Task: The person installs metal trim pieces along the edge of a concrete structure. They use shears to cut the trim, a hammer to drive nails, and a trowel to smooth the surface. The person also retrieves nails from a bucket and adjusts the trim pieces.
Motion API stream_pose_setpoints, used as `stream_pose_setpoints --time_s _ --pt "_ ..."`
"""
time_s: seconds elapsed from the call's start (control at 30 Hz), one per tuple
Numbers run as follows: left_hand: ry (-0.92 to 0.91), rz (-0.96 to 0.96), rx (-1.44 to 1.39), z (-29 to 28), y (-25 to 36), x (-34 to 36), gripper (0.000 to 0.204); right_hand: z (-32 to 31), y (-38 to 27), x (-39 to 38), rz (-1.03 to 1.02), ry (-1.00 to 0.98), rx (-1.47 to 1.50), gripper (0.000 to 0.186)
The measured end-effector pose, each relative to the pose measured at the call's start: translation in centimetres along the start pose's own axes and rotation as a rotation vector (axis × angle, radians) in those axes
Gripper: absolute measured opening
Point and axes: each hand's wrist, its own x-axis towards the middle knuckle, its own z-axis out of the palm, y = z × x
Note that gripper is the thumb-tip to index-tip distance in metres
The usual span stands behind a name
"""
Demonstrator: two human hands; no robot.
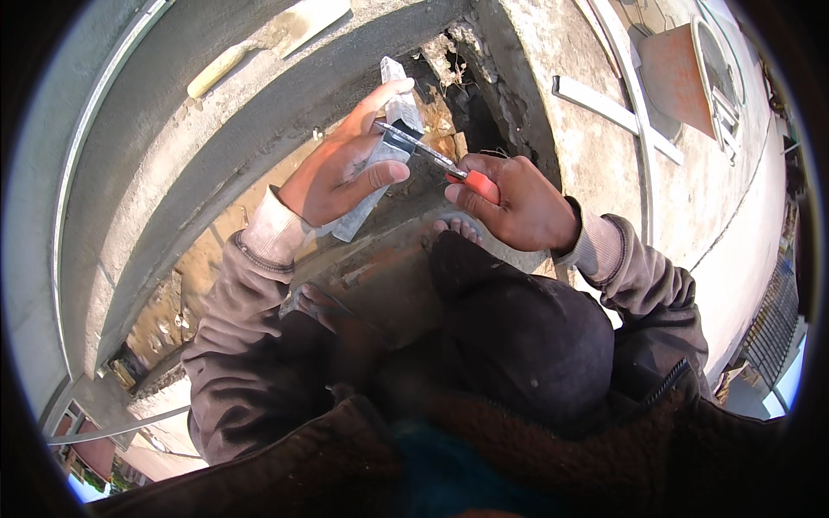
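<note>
My left hand [332,177] grips a pale grey metal channel [369,207] with a dusty, smeared surface. The strip is tilted, its far end pointing up and away. A dark opening shows about midway along it. My right hand [524,207] is closed round the red handle of a tool [484,185] with a long narrow metal blade. That blade lies across the channel at the dark opening, its tip beside my left palm. The exact kind of tool is not clear from here.
A trowel with a wooden handle [218,71] lies on the concrete ledge at upper left. To the upper right stand an orange bucket [676,73] and crossed metal strips [604,105]. Below my hands is a rough trench with broken edges and a dark hole [475,112]. My bare feet are in it.
</note>
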Motion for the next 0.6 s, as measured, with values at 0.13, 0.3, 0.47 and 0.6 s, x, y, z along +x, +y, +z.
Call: stream_pose_setpoints --time_s 0.13,0.3,0.47,0.6 --pt "0.014 -0.026 -0.059 0.4 -0.4 -0.1 0.056 0.7 0.5 0.0 -0.007 0.054 -0.090 0.031" --pt "-0.034 -0.047 -0.031 0.0 0.5 0.6 0.052 1.0 1.6 0.5 -0.036 0.120 -0.109 0.031" --pt "0.102 -0.123 -0.233 0.0 0.4 0.3 0.062 -1.1 5.5 -2.8 0.098 0.628 -0.101 0.035" --pt "0.209 -0.232 -0.646 -0.1 0.5 0.5 0.064 -2.4 18.1 -6.7 0.219 1.065 -0.709 0.046"
